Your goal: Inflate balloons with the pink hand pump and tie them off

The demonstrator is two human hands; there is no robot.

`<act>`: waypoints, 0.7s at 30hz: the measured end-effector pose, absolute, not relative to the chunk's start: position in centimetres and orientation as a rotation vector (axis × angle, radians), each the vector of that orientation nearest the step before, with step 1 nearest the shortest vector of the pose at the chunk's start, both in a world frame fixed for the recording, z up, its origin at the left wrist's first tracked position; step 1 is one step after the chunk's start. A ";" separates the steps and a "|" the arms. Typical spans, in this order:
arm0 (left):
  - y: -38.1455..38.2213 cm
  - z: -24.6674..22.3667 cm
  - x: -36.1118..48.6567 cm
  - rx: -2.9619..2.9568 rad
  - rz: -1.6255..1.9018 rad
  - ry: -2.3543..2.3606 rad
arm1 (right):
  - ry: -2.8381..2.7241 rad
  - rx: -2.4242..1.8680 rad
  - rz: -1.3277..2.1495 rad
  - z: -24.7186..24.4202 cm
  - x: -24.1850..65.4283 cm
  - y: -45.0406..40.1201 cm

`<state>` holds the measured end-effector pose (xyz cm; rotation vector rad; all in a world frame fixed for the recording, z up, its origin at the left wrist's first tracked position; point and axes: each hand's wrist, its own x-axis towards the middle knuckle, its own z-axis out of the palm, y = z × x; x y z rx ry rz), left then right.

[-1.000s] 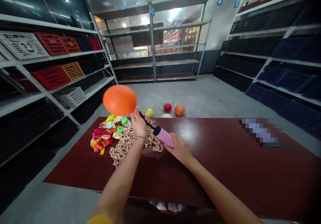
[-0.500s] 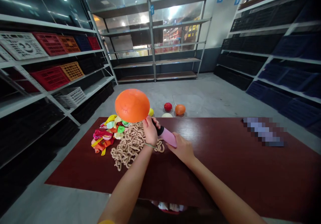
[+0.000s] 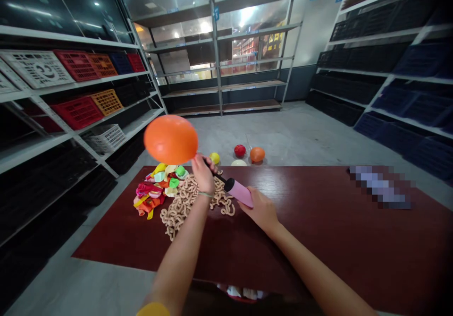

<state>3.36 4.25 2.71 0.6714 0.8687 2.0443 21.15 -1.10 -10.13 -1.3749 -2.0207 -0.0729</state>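
An inflated orange balloon (image 3: 171,139) is at the tip of a pink hand pump (image 3: 240,193) with a black rod. My left hand (image 3: 204,174) is closed around the balloon's neck and the pump's far end. The pump's pink body is in the grip of my right hand (image 3: 261,209). Black rod shows between the two hands. Beneath my left hand lies a heap of beige curly strands (image 3: 182,201) on the dark red table (image 3: 318,231). Left of that heap is a pile of uninflated coloured balloons (image 3: 150,191).
On the floor past the table sit a red balloon (image 3: 239,151), an orange one (image 3: 257,154) and a yellow one (image 3: 214,158). A blurred object (image 3: 382,186) lies at the table's right. Shelves with crates (image 3: 79,65) stand along the sides.
My left hand and the orange balloon have moved left, away from the pump's body. More black rod now shows. The camera view has shifted slightly.
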 end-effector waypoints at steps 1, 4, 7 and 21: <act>4.1 1.5 4.6 0.671 1.991 0.867 | -2.014 -1.392 -0.089 -10.1 21.2 -1.1; 3.6 -1.5 6.6 0.617 1.925 0.870 | -2.067 -1.386 -0.125 -9.8 21.7 -1.2; 3.5 -2.3 4.9 0.518 1.981 0.878 | -2.236 -1.279 -0.195 -9.2 23.1 -0.7; 3.7 -1.9 5.1 0.467 2.107 0.841 | -2.191 -1.233 -0.269 -9.8 24.3 0.3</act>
